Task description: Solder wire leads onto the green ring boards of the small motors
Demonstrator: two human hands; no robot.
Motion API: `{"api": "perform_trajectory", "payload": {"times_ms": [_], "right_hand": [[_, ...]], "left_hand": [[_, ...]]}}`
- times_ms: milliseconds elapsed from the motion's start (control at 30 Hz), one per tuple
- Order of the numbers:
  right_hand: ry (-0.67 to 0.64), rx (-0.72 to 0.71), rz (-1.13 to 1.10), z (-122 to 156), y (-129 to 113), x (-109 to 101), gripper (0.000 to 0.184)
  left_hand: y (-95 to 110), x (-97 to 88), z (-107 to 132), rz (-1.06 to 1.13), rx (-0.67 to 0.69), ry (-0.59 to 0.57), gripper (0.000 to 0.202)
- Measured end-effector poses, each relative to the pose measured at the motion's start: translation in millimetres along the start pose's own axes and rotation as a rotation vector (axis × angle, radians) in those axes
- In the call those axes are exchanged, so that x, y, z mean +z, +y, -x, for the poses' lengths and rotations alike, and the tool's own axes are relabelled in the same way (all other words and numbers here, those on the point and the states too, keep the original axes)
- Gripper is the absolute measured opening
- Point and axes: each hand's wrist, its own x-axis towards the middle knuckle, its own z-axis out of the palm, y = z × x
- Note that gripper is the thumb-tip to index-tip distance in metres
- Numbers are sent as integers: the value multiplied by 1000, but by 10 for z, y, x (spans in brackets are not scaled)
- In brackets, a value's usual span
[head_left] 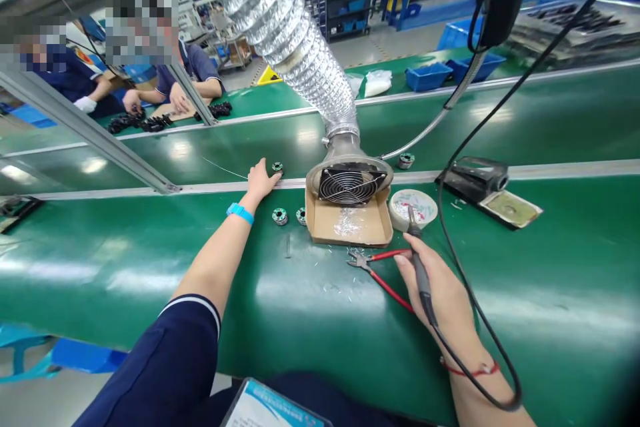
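My left hand reaches across the metal strip to a small round motor stator with a green top. Its fingers are apart beside this part; whether they touch it is hard to tell. My right hand is wrapped around a soldering iron, its tip pointing up over a roll of tape. Red-handled cutting pliers lie by my right fingertips, jaws apart. Nearer me than the strip sit a second stator and another one, partly hidden by a cardboard tray.
A fume extractor fan on a silver duct stands over the tray. Right of it are another stator and a soldering iron stand. The black cable loops by my right arm. Two people sit across the bench.
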Motion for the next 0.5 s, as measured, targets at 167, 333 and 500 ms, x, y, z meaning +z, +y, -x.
{"api": "perform_trajectory", "payload": {"times_ms": [167,333,500], "right_hand": [[-30,-31,114,38,-30,27,56],[64,-109,117,49,-116,-35,58],[174,-200,-70,99,-319,-148,49]], "left_hand": [[-326,-123,180,-29,67,-64,37],[-368,-238,365,-55,18,21,38],[-423,-444,1076,-85,-73,95,40]]}}
